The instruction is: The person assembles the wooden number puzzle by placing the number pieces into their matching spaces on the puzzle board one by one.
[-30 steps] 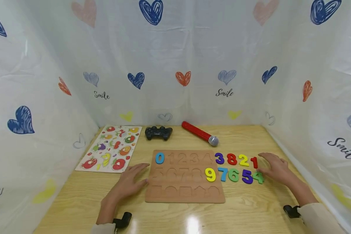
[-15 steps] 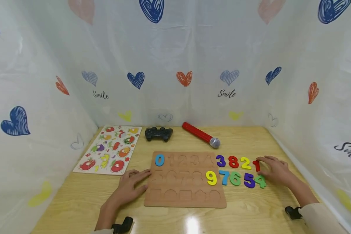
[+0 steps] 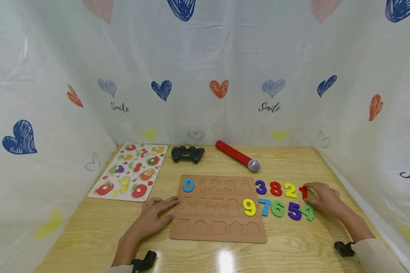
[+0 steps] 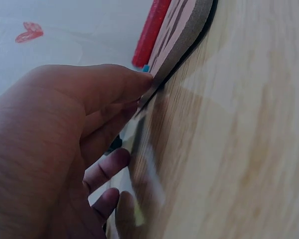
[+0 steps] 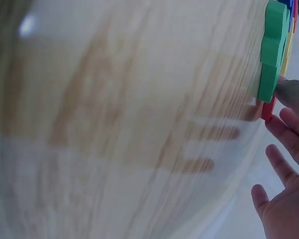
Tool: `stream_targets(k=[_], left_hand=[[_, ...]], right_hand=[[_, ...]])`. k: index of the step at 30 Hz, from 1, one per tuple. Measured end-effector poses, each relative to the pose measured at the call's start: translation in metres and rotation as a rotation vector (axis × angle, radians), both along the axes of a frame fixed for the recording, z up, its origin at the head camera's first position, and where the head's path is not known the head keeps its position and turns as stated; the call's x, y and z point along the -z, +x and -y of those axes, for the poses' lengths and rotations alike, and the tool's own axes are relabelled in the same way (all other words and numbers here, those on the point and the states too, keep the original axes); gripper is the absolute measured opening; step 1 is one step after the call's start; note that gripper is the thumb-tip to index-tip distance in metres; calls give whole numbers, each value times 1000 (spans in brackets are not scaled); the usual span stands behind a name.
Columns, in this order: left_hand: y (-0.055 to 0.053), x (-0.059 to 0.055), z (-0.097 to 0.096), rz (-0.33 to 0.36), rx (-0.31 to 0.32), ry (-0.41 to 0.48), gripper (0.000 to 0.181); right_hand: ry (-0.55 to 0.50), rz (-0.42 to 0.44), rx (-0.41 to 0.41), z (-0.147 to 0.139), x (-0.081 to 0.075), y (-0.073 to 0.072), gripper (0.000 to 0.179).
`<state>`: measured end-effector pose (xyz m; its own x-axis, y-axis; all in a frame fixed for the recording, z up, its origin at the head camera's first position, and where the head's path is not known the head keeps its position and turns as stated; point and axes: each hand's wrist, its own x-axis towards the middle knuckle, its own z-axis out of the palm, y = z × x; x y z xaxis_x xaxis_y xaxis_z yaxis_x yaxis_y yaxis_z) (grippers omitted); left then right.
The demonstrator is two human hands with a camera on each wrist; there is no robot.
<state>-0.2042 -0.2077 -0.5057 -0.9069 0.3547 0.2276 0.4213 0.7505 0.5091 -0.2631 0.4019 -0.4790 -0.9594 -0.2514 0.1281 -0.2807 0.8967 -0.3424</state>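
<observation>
Red 1 [image 3: 304, 193] apparently on wood-grained tabletop [image 3: 294, 242]

Here's a curtained-off tabletop nook with a playroom look; whether it sits in a home or a studio can't be told. White sheeting [image 3: 191, 53] fills the top of the frame and drops down both sides, hearts [image 3: 219, 89] and "Smile" lettering [image 3: 269, 107] scattered across it. Below, a pale wood-grain tabletop [image 3: 294, 242]: fruit board [image 3: 135, 175] at left, game controller [image 3: 188, 154] and red microphone [image 3: 235, 154] at centre back, number board [image 3: 210, 214] mid-frame.
</observation>
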Motion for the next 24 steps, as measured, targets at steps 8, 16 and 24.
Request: stream_targets(k=[8,16,24], left_hand=[[0,1,0,-16,8,8,48],[1,0,0,-41,0,19,49],[2,0,-1,-22,3,10,48]], right_hand=[[-36,-32,19,5,-9,8,54],[-44,-107,-11,20,-21,11,52],[-53,-128,-60,38,-34,16,52]])
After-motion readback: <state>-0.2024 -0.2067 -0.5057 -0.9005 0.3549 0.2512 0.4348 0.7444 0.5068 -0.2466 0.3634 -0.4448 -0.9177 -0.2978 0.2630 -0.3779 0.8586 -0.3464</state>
